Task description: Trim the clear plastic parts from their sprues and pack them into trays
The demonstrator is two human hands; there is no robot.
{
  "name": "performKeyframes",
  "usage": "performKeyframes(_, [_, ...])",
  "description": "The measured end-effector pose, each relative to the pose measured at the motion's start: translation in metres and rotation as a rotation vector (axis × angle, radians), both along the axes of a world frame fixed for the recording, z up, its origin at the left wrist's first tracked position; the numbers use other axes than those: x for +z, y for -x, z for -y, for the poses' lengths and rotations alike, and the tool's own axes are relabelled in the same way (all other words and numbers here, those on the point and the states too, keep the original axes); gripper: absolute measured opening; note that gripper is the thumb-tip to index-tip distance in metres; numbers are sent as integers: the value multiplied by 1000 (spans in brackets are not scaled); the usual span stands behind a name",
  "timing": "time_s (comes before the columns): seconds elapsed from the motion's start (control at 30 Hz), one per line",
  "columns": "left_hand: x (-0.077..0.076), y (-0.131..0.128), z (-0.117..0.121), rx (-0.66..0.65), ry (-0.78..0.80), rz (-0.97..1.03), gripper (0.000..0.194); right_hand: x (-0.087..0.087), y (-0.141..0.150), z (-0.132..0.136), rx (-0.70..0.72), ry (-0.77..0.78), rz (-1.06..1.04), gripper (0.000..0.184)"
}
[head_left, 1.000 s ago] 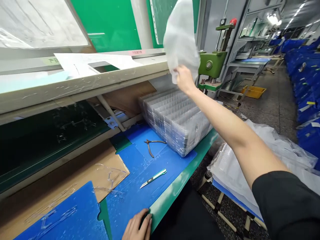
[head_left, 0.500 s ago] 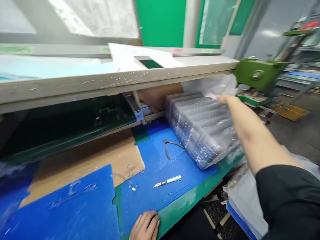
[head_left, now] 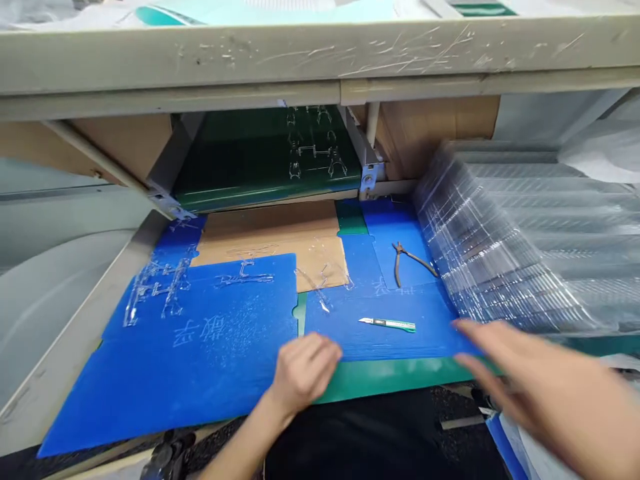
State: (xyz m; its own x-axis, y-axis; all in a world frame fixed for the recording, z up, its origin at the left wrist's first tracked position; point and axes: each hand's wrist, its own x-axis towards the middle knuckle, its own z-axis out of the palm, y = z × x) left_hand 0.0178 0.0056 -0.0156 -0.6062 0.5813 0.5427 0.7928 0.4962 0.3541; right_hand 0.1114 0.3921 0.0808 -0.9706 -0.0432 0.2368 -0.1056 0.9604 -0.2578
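A scratched beige shelf beam (head_left: 320, 60) spans the top of the view above a workbench. Beneath it stands a dark green panel (head_left: 265, 157) with clear plastic pieces on it, and a metal bracket (head_left: 373, 177) sits at the beam's underside. On the bench, a brown cardboard sheet (head_left: 270, 230) lies partly under a blue corrugated plastic sheet (head_left: 185, 353). That sheet's long axis runs left to right, tilted slightly, with one corner pointing to the lower left. Clear plastic scraps (head_left: 160, 287) lie on its upper left part.

To its right, a second blue sheet (head_left: 380, 337) lies on a green bench mat (head_left: 390, 380), and a large stack of plastic-wrapped clear trays (head_left: 520, 240) sits against that sheet's right side. On this second sheet, side cutters (head_left: 407, 263) lie with their handles splayed, just beside the stack. Below them, a green-and-white utility knife (head_left: 387, 325) lies nearly level, its blade pointing left.

The left hand (head_left: 303, 373) rests on the first sheet's right edge, fingers loosely curled; whether it grips the edge cannot be told. The right hand (head_left: 543, 387), blurred and open, has its fingers spread and holds nothing, with its fingertips (head_left: 463, 327) at the second sheet's right corner.
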Motion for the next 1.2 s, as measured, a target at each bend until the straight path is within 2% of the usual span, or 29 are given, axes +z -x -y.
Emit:
performKeyframes(0.03, [13, 17, 0, 136, 36, 35, 11, -18, -3, 33, 103, -106, 125, 52])
performKeyframes(0.07, [26, 38, -4, 291, 104, 96, 18, -36, 3, 61, 129, -204, 231, 54])
performKeyframes(0.1, [37, 60, -11, 438, 197, 189, 31, -53, 14, 83, 94, -279, 311, 58])
performKeyframes(0.13, [46, 83, -22, 521, 296, 287, 45, -68, 29, 98, 76, -292, 336, 57])
performKeyframes(0.17, [53, 105, -34, 526, 397, 367, 54, -81, 44, 108, 70, -298, 355, 51])
performKeyframes(0.23, [61, 143, -58, 458, 583, 496, 59, -100, 67, 113, 39, -294, 382, 35])
performKeyframes(0.33, [67, 169, -73, 419, 652, 553, 58, -108, 79, 106, -17, -281, 425, 20])
performKeyframes(0.4, [70, 164, -63, 451, 630, 553, 49, -102, 86, 107, -58, -252, 437, 21])
performKeyframes(0.47, [73, 147, -41, 488, 604, 554, 38, -92, 107, 116, -96, -207, 425, 28])
performKeyframes(0.53, [70, 123, -14, 520, 525, 559, 32, -82, 145, 130, -124, -157, 399, 34])
performKeyframes(0.6, [58, 99, 10, 541, 323, 588, 31, -76, 194, 143, -161, -116, 381, 37])
performKeyframes(0.67, [36, 78, 29, 545, 51, 644, 51, -73, 236, 145, -230, -95, 369, 41])
performKeyframes(0.73, [7, 61, 43, 563, -196, 707, 81, -72, 261, 136, -322, -98, 357, 44])
performKeyframes(0.8, [-19, 49, 50, 610, -405, 773, 96, -74, 265, 118, -421, -116, 367, 48])
performKeyframes(0.83, [-30, 44, 52, 624, -494, 822, 95, -76, 262, 107, -467, -126, 390, 50])
performKeyframes(0.93, [-49, 36, 51, 518, -681, 1038, 66, -84, 246, 78, -573, -142, 523, 51])
performKeyframes(1.0, [-52, 35, 48, 413, -748, 1133, 46, -89, 238, 66, -609, -144, 602, 50])
performKeyframes(1.07, [-52, 36, 44, 362, -772, 1137, 37, -94, 234, 59, -626, -140, 643, 48])
performKeyframes(1.2, [-48, 37, 34, 306, -780, 1058, 43, -101, 222, 53, -662, -110, 656, 48])
